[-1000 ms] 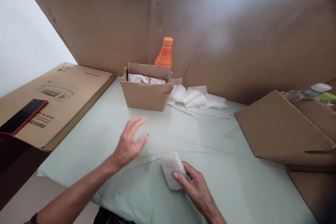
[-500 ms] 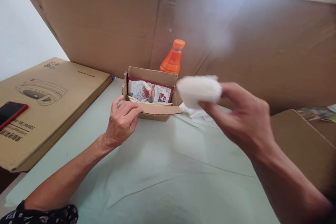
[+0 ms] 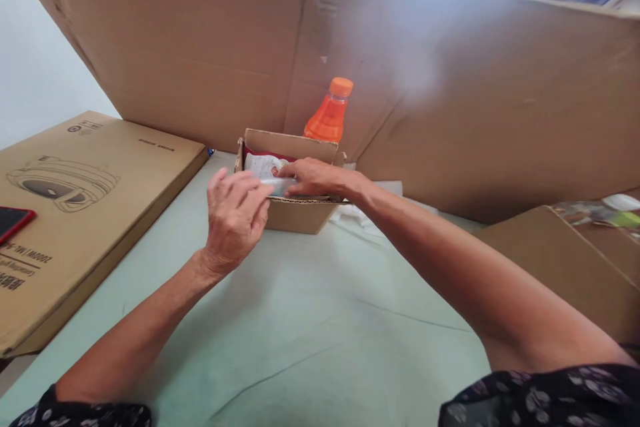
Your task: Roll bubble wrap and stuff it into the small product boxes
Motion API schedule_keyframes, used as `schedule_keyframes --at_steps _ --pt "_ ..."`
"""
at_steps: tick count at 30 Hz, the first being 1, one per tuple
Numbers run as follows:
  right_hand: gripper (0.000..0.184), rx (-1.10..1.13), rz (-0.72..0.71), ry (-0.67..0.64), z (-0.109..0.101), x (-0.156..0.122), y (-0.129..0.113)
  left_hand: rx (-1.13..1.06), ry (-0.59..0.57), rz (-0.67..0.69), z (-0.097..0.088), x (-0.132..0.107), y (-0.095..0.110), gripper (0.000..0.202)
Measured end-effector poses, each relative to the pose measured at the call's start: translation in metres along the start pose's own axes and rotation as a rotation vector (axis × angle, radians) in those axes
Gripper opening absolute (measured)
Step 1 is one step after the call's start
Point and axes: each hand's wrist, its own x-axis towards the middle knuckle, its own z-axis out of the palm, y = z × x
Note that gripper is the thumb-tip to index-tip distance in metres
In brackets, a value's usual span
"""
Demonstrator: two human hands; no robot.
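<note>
A small open cardboard box [image 3: 300, 218] stands on the covered table, with a printed snack packet [image 3: 257, 165] inside. My right hand [image 3: 320, 177] reaches into the box from the right, its thumb and fingers around a whitish bundle [image 3: 277, 185] low in the box. The fingers partly cover that bundle, and its outline is blurred. At the box's front left corner, my left hand [image 3: 235, 203] is raised with fingers apart and slightly smeared by motion, holding nothing.
An orange bottle [image 3: 327, 117] stands behind the box. White wrapping [image 3: 363, 219] lies to its right. A large flat carton [image 3: 100, 213] with a red-edged phone [image 3: 14, 221] is on the left. Another carton [image 3: 555, 260] stands at the right, and a tall cardboard panel [image 3: 210, 47] closes the back.
My right hand has moved left and away from me into the box with the white bundle. My left hand has let go of the box's front edge and lifted its fingers.
</note>
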Motion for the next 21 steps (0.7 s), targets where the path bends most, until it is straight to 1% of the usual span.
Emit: schedule_keyframes --at_steps 1,2,3,4,5,6,7,8,9,11,12,13,14,15,16,18,19,21 --pt "0.024 0.060 0.026 0.104 -0.008 -0.016 0.004 -0.004 0.046 -0.044 -0.003 -0.001 -0.003 0.032" --pt "0.023 0.116 0.073 0.245 -0.014 -0.036 0.010 -0.019 0.078 -0.107 -0.007 -0.004 -0.007 0.041" --pt "0.022 0.159 0.140 0.413 -0.017 -0.058 0.015 -0.049 0.082 -0.187 -0.010 -0.009 -0.012 0.049" --pt "0.022 0.193 0.222 0.586 -0.016 -0.080 0.021 -0.095 0.059 -0.278 -0.013 -0.016 -0.018 0.055" --pt "0.022 0.224 0.295 0.736 -0.010 -0.101 0.027 -0.155 0.018 -0.377 -0.014 -0.023 -0.025 0.058" --pt "0.021 0.258 0.355 0.845 0.001 -0.119 0.033 -0.222 -0.033 -0.474 -0.013 -0.031 -0.033 0.061" --pt "0.020 0.320 0.393 0.878 0.017 -0.131 0.037 -0.294 -0.084 -0.564 -0.010 -0.037 -0.039 0.065" --pt "0.022 0.395 0.411 0.859 0.036 -0.137 0.039 -0.371 -0.131 -0.641 -0.004 -0.043 -0.045 0.068" --pt "0.028 0.468 0.416 0.777 0.056 -0.137 0.040 -0.453 -0.172 -0.698 0.003 -0.046 -0.048 0.069" --pt "0.052 0.612 0.394 0.632 0.093 -0.122 0.036 -0.596 -0.213 -0.765 0.018 -0.045 -0.050 0.065" --pt "0.058 0.672 0.373 0.594 0.106 -0.112 0.033 -0.642 -0.209 -0.789 0.025 -0.042 -0.046 0.061" --pt "0.060 0.721 0.357 0.583 0.115 -0.104 0.029 -0.663 -0.191 -0.811 0.029 -0.039 -0.040 0.056" --pt "0.058 0.756 0.346 0.591 0.121 -0.100 0.025 -0.662 -0.167 -0.830 0.032 -0.037 -0.031 0.054" --pt "0.053 0.776 0.347 0.614 0.124 -0.103 0.022 -0.651 -0.144 -0.846 0.032 -0.036 -0.020 0.053" --pt "0.048 0.783 0.358 0.639 0.125 -0.114 0.018 -0.644 -0.136 -0.852 0.030 -0.037 -0.005 0.054" --pt "0.040 0.782 0.402 0.685 0.130 -0.154 0.012 -0.669 -0.176 -0.820 0.020 -0.049 0.029 0.060" --pt "0.038 0.779 0.439 0.707 0.134 -0.181 0.007 -0.696 -0.216 -0.790 0.012 -0.059 0.048 0.064" --pt "0.038 0.786 0.560 0.765 0.145 -0.232 -0.006 -0.730 -0.310 -0.728 -0.007 -0.084 0.085 0.070"
